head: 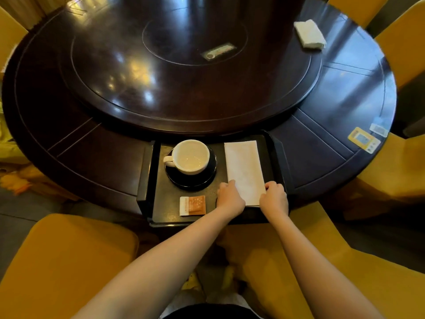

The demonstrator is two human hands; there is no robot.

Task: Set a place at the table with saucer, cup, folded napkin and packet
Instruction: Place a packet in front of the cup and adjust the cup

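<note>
A black tray lies at the near edge of the round dark table. On its left half a white cup stands on a black saucer, handle to the left. An orange and white packet lies in front of the saucer. A white folded napkin lies lengthwise on the tray's right half. My left hand grips the napkin's near left corner. My right hand grips its near right corner. Both hands cover the napkin's near end.
The table has a raised turntable in its middle. A second folded white napkin lies at the far right. Stickers sit on the right rim. Yellow chairs surround the table, two close to me.
</note>
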